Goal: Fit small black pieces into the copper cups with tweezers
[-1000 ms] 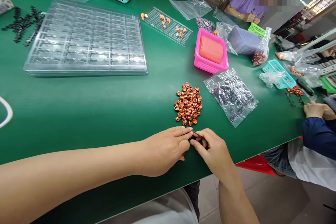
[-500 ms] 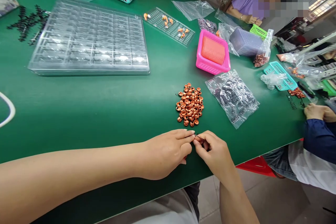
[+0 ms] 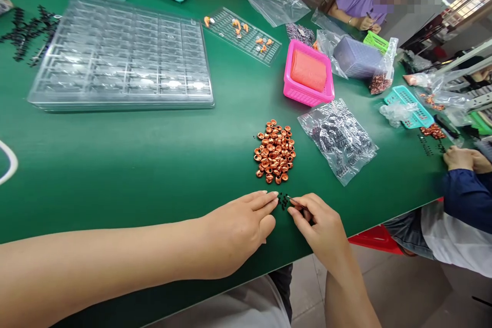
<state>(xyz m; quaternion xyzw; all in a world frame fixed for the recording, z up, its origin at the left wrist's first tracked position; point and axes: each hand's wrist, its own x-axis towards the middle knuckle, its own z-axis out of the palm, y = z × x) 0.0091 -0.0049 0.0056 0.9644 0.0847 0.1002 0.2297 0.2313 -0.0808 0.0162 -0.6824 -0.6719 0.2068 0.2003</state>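
green table point(image 3: 154, 164) edge near right hand point(image 3: 321, 225)

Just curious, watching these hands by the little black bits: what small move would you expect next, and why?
Probably the right hand dips its thin tool into the tiny black parts to lift one. The tip already points at them, and the left hand lies flat alongside.

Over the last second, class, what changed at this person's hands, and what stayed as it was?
The left hand and right hand drew apart, uncovering small black parts between them. The right fingers keep pinching a thin tool. The copper rings and clear tray stayed put.
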